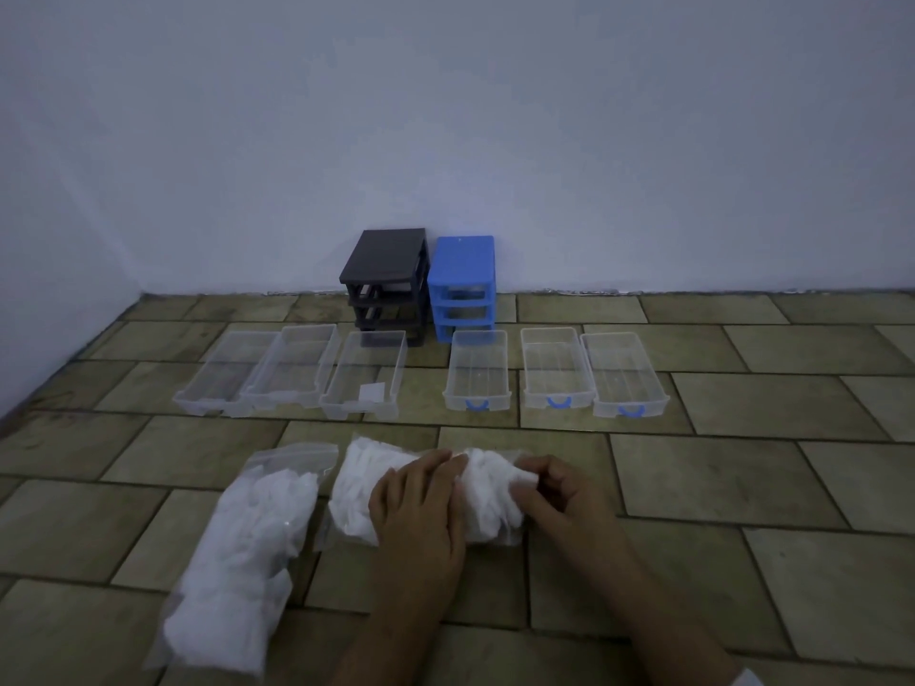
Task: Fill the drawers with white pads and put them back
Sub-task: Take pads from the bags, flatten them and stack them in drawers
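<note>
our left hand (421, 517) lies flat, fingers straight, on a clear bag of white pads (487, 497) on the tiled floor (742, 487), while our right hand (559, 492) pinches pads at the bag's right end. the bag's mouth is hard to make out. six clear drawers (478, 376) sit in a row beyond, one holding a pad.

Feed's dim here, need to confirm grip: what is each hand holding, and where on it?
Right hand pinches the right end of the pad bundle. Left hand lies flat across the bags, pressing, gripping nothing.
</note>
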